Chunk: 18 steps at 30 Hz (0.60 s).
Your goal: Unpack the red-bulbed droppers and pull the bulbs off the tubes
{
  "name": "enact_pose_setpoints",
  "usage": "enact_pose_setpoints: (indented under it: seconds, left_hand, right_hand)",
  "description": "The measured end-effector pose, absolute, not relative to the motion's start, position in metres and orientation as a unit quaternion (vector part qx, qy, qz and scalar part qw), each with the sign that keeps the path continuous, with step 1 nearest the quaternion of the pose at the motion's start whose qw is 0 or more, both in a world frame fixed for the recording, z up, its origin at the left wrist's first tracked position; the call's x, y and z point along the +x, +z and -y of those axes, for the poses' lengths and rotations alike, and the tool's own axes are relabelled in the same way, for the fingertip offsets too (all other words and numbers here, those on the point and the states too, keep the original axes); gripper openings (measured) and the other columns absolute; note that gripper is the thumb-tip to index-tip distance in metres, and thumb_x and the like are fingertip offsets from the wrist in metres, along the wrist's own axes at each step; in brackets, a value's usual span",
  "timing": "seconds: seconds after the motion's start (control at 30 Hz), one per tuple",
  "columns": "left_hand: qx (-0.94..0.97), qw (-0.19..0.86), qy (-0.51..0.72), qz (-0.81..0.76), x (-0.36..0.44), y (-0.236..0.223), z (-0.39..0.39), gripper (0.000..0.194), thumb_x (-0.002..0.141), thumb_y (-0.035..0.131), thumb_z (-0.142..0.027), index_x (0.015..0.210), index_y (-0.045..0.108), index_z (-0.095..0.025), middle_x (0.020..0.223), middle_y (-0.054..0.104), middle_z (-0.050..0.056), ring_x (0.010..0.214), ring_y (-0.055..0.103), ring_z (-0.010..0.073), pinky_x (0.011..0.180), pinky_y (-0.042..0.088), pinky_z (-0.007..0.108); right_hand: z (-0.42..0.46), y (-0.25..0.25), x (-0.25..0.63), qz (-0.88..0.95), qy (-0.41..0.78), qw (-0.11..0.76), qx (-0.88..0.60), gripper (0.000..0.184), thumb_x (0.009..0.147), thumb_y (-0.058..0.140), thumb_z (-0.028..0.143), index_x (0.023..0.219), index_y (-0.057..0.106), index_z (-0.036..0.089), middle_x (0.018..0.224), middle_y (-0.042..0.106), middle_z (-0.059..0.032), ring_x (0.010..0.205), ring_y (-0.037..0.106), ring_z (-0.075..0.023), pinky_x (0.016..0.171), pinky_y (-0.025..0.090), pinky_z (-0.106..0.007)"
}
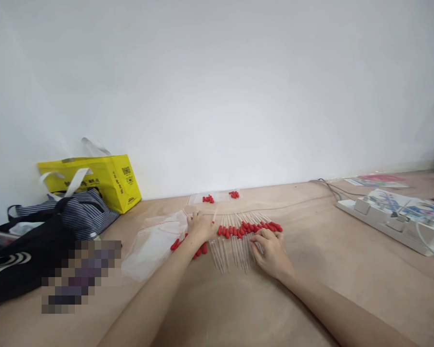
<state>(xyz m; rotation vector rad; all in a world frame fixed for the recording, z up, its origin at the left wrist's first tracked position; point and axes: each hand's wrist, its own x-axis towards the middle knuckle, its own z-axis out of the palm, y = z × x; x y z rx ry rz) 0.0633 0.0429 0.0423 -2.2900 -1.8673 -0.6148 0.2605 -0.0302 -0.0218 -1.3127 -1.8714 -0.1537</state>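
Note:
Glass droppers with red rubber bulbs (235, 232) lie in a row across the middle of the table, their clear tubes pointing both toward me and away. My left hand (200, 227) is over the row's left end, fingers bent and closed; what they grip is hidden. More red bulbs (204, 248) show beside and below that wrist. At the right part of the row is my right hand (271, 251), its fingers curled and pressed together on the droppers near the bulbs. Which dropper they pinch is hard to make out.
Clear zip bags (148, 246) lie left of the droppers. Behind them, another bag (222, 196) has small red-bulbed pieces. A yellow bag (119, 185), a striped bag (88, 212) and a black bag (29, 260) stand left. A white power strip (386, 224) with cables lies right.

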Motion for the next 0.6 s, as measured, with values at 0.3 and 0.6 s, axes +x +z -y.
enact_pose_setpoints:
  seconds: [0.3,0.6]
  left_hand:
    - [-0.878,0.267,-0.194,0.347,0.022,0.011,0.032,0.022,0.085,0.039,-0.018,0.075,0.059,-0.016,0.082,0.063,0.006,0.076,0.055,0.0186,0.074,0.035,0.034]
    - [-0.866,0.257,-0.312,0.293,0.031,-0.004,0.044,0.021,0.086,0.038,-0.019,0.086,0.059,-0.016,0.087,0.065,0.006,0.082,0.056,0.0175,0.08,0.034,0.034]
  right_hand:
    - [0.048,-0.009,0.238,0.8,-0.164,0.403,-0.413,0.031,0.081,0.048,0.03,0.111,0.053,0.024,0.106,0.056,-0.0075,0.099,0.045,-0.021,0.084,0.025,-0.038]
    - [0.046,-0.03,0.216,0.837,-0.179,0.367,-0.365,0.02,0.081,0.046,0.015,0.094,0.059,0.024,0.069,0.059,0.0015,0.074,0.046,-0.0128,0.087,0.017,-0.038]
